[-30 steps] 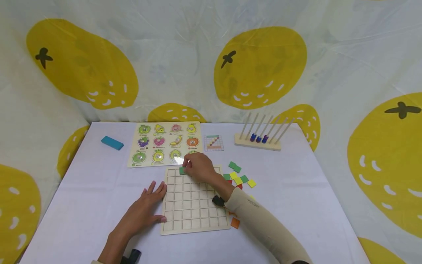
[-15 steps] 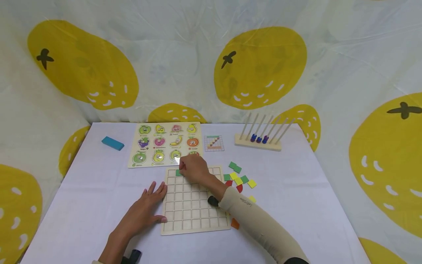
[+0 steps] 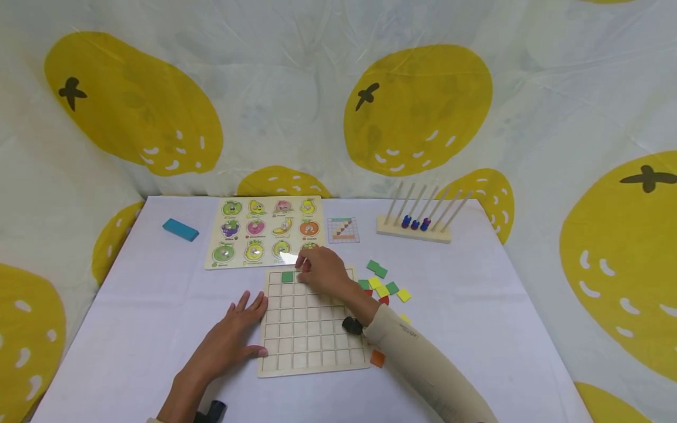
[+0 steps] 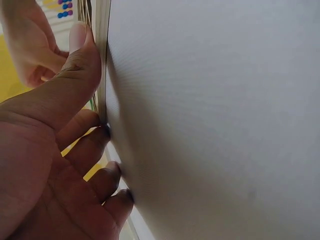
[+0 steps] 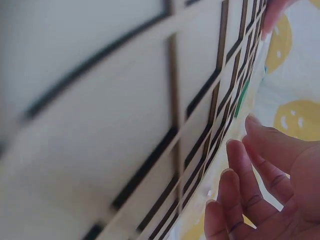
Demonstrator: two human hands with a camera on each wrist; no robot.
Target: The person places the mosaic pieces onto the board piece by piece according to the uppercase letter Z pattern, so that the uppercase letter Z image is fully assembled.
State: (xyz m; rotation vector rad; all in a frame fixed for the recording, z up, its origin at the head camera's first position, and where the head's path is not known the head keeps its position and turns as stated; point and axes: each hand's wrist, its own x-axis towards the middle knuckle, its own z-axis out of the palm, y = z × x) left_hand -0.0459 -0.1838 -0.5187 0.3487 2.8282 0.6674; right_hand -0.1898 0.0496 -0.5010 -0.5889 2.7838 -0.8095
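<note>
A wooden grid board [image 3: 307,338] lies at the front middle in the head view. One green square tile [image 3: 287,277] sits in a cell of its top row. My right hand [image 3: 324,272] is over that row, just right of the tile. Its fingers are loosely bent with nothing between them, and in the right wrist view the fingertips [image 5: 234,147] stand apart from the green tile [image 5: 242,99]. With fingers spread, my left hand [image 3: 227,338] rests on the table, thumb and fingertips touching the board's left edge. The left wrist view shows its thumb [image 4: 80,60] against that edge.
Loose green, yellow, red and orange tiles [image 3: 382,290] lie right of the board, partly behind the right forearm. Behind it are a fruit puzzle board [image 3: 268,238], a pattern card [image 3: 343,230], and a peg stand with beads [image 3: 414,229]. A blue block [image 3: 180,230] lies far left.
My right hand pushed the green tile slightly left into a top-row cell, then drew back to the right and let it go. The left hand has stayed put.
</note>
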